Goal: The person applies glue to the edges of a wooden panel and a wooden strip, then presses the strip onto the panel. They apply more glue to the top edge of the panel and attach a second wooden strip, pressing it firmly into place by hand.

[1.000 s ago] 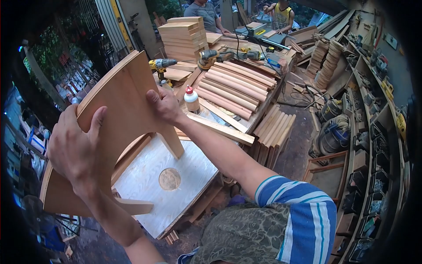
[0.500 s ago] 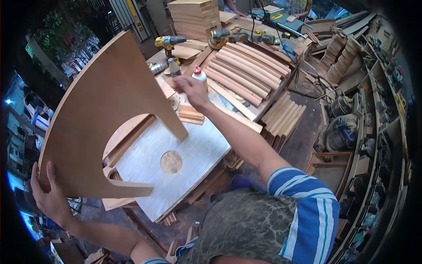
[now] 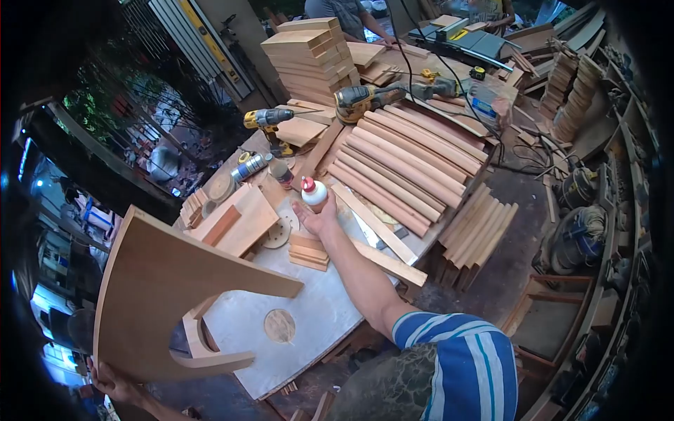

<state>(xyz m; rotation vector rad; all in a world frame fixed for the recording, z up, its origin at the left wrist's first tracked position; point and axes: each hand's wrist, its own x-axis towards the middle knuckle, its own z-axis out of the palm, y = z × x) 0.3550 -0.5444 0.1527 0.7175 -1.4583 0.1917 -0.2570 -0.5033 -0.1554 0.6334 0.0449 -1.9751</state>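
Right hand (image 3: 317, 216) wrapped round base of glue bottle (image 3: 313, 189), upright at mid-table (image 3: 316, 316), just beside the rounded slats (image 3: 407, 161). Left hand (image 3: 114, 384) grips bottom edge of curved wooden panel (image 3: 161, 288), held tilted over the table's near-left corner.

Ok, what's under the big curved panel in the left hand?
Through the cutout of the curved panel, a curved wooden strip and the edge of the pale board show. The left hand grips the panel's bottom edge. Anything beneath its solid face is covered.
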